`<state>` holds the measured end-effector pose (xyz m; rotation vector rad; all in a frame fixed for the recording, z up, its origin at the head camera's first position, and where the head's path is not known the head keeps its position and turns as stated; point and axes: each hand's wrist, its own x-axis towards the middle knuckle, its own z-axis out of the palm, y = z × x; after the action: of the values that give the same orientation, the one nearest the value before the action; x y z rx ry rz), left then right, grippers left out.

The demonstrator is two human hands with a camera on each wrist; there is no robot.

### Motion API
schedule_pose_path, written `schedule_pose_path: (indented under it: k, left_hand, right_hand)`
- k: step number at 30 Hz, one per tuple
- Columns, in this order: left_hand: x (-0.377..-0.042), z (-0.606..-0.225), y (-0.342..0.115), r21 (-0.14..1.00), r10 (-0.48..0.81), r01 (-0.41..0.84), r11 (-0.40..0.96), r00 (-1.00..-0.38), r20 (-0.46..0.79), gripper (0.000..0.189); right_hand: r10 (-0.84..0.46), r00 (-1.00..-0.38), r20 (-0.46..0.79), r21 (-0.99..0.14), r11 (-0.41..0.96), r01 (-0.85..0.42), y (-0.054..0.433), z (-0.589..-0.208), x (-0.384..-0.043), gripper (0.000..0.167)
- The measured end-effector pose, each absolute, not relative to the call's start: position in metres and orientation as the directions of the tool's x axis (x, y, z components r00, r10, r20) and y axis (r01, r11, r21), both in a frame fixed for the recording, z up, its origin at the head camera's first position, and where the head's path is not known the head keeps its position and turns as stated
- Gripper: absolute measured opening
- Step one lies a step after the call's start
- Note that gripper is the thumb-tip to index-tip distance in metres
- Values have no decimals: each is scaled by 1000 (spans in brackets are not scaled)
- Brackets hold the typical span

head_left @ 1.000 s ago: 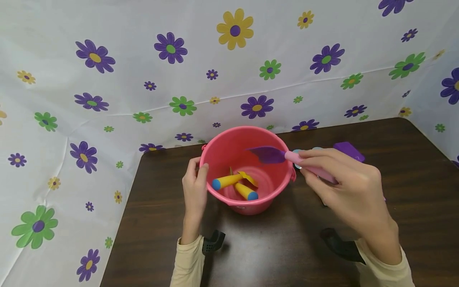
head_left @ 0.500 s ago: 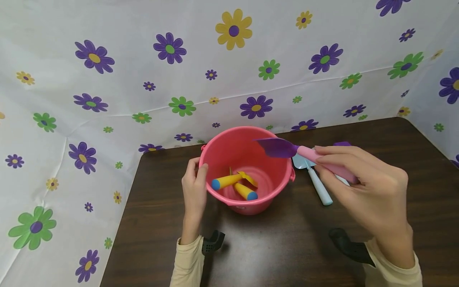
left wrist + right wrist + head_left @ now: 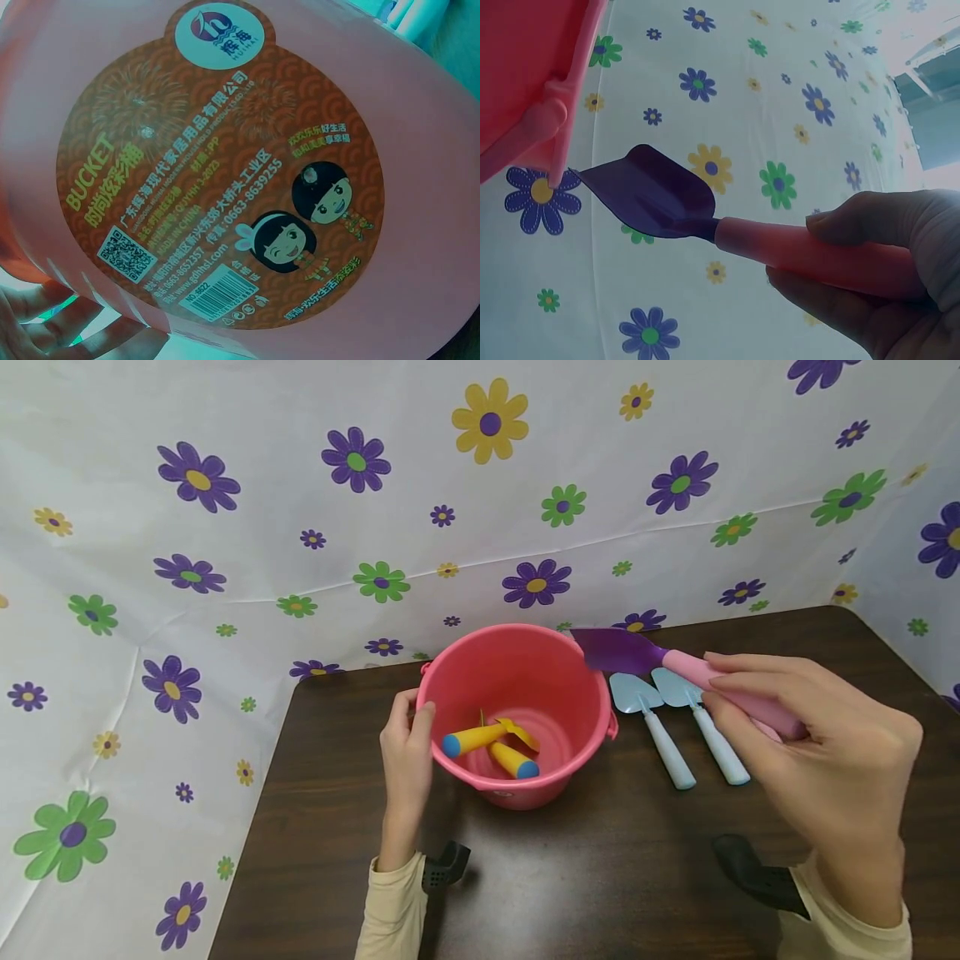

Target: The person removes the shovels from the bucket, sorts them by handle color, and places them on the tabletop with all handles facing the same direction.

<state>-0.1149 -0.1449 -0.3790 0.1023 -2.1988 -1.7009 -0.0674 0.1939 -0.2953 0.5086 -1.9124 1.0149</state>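
My left hand (image 3: 407, 750) holds the left rim of a pink bucket (image 3: 517, 793), thumb over the edge and fingers along the outer wall. In the left wrist view, fingers (image 3: 45, 330) show beside the bucket's round label (image 3: 225, 172). Inside the bucket lie yellow tools with blue-tipped handles (image 3: 474, 739), partly overlapping. My right hand (image 3: 840, 743) grips the pink handle of a trowel (image 3: 618, 650). Its purple blade points left, level with the bucket's right rim in the head view; in the right wrist view the tip is just outside that rim.
Two light-blue trowels (image 3: 667, 747) (image 3: 720, 743) lie side by side on the dark wooden table (image 3: 315, 827), right of the bucket. A white cloth with printed flowers (image 3: 262, 485) hangs behind the table and along its sides.
My right hand has drawn the trowel rightward and upward, from over the bucket's opening to its right rim. The light-blue trowels have come into fuller view. My left hand has stayed put.
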Motion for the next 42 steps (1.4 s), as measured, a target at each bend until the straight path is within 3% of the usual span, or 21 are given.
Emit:
schedule_pose_path:
  k: [6,13,31,42]
  left_hand:
    - [-115,-379,-145,951,-272,152,269,-935,226,33]
    - [-116,-378,-145,947,-269,151,284,-935,230,30]
    - [-115,-377,-145,948,-270,148,283,-936,227,31]
    - [-114,-378,-145,950,-268,147,277,-937,223,31]
  right_hand:
    - [101,-488,867,-448,589,-673,197,-295,-70,13]
    - [95,-509,855,-451,620,-642,202,-289,-70,23]
    - [93,-527,845,-460,628,-628,214,-290,-69,22]
    - [35,-618,785,-453,713,-535,226,-291,-66,21]
